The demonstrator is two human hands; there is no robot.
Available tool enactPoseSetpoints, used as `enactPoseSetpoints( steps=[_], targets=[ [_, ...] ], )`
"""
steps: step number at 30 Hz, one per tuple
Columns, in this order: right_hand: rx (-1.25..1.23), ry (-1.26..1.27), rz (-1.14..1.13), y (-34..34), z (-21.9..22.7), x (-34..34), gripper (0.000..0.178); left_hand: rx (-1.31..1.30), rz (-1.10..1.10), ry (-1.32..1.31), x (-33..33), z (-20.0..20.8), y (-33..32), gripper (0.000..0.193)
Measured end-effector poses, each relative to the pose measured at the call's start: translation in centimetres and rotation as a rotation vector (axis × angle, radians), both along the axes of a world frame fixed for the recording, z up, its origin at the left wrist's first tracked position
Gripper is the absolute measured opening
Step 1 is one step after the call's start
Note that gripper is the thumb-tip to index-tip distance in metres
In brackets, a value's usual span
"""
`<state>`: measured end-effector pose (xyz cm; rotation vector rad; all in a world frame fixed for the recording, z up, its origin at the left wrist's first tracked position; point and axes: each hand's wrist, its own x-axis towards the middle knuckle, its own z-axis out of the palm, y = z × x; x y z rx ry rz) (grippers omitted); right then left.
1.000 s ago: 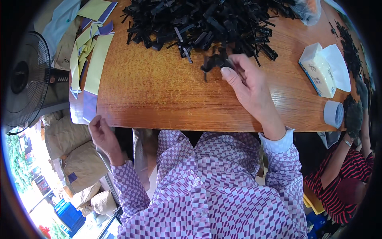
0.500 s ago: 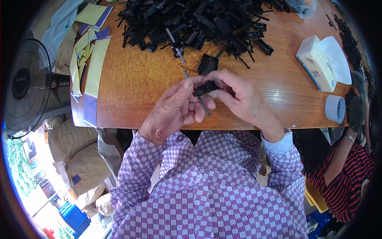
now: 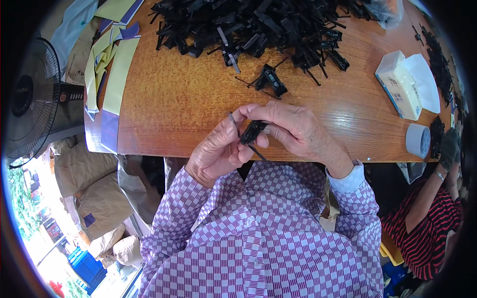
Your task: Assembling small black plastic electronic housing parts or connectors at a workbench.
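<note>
Both my hands hold one small black plastic part (image 3: 252, 133) just above the table's near edge. Thin strips stick out at its two ends. My left hand (image 3: 214, 153) has thumb and fingers closed round it from the left. From the right, my right hand (image 3: 304, 130) pinches its upper end, and the bent fingers partly hide the grip. Just beyond my hands, a similar black plastic part (image 3: 272, 81) with thin arms lies on the wooden table (image 3: 169, 99).
A large heap of black parts (image 3: 258, 30) fills the far middle. Yellow and purple paper strips (image 3: 117, 74) lie left, beside a fan (image 3: 30, 99). A tissue pack (image 3: 402, 84) and a tape roll (image 3: 418, 140) sit right. At the right edge works another person's gloved hand (image 3: 449, 146).
The held part has tilted more steeply and come slightly nearer to me. The loose part beyond my hands shows more fully. The other person's gloved hand has shifted.
</note>
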<state>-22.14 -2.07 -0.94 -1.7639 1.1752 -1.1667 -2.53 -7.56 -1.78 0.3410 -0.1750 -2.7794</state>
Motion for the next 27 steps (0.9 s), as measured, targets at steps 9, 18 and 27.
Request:
enactPoseSetpoints(
  steps=[9, 18, 27],
  targets=[
    [0.122, 0.009, -0.136, -0.3, 0.5, 2.8, 0.037, -0.399, 0.113, -0.398, 1.3, 2.1, -0.4, 0.04],
    [0.384, -0.034, -0.089, -0.8, 1.9, 5.4, 0.02, -0.957, 0.345, -0.756, 1.5, 1.8, -0.1, 0.034],
    [0.357, 0.009, -0.107, -1.3, 1.7, 6.7, 0.019, -1.426, 0.394, -1.001, 1.7, 1.3, -0.3, 0.036]
  ],
)
